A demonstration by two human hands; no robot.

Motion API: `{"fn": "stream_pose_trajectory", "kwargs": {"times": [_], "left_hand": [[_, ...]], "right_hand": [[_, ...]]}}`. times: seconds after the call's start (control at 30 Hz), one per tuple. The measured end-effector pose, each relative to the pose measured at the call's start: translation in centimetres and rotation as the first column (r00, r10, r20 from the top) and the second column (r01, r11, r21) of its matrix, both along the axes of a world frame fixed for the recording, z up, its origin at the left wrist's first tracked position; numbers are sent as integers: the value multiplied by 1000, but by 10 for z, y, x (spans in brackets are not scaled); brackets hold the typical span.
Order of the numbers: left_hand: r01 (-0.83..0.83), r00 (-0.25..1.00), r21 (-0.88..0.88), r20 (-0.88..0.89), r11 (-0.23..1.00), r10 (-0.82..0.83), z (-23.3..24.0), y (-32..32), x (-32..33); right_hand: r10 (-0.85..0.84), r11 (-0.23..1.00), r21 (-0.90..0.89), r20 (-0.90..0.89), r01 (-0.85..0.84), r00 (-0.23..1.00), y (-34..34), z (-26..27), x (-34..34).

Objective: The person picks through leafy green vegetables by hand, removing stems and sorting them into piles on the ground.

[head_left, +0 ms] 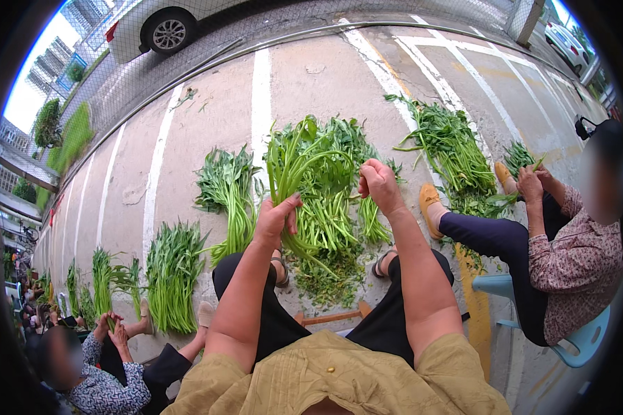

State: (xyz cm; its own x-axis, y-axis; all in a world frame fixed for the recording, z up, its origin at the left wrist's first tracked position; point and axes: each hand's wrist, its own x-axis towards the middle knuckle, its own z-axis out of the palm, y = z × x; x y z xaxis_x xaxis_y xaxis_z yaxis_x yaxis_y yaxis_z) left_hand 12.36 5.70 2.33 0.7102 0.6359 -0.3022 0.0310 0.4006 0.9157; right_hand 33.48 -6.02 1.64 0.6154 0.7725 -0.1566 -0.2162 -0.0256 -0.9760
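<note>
My left hand [276,220] is closed around the stems of a bunch of water spinach [286,176], held up in front of me with some long stems arching over to the right. Right of that bunch, my right hand [380,185] is raised with its fingers curled in; nothing can be seen sticking out of it. Below both hands, a heap of water spinach [327,220] lies on the pavement, partly hidden by the held bunch. Loose leaf scraps [327,282] are scattered between my feet. To the left of the heap lies another bundle of water spinach [231,192].
A person [576,264] on a blue plastic stool [576,342] sits at right beside a greens pile [451,145]. At lower left, another person [109,373] handles stems near a large bundle [174,275]. A wire fence [228,46] separates the pavement from a parked car [130,31].
</note>
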Motion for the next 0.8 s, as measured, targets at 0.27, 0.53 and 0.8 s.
{"fn": "stream_pose_trajectory", "kwargs": {"times": [0.27, 0.53, 0.8], "left_hand": [[18, 999, 23, -44, 1000, -17, -6, 12, -3], [81, 996, -101, 30, 992, -78, 8, 5, -2], [169, 979, -206, 151, 964, -139, 11, 2, -1]], "right_hand": [[731, 652, -93, -185, -752, 657, -11, 31, -19], [254, 962, -119, 55, -247, 966, 2, -2, -17], [252, 958, -205, 260, -202, 932, 9, -31, -25]]}}
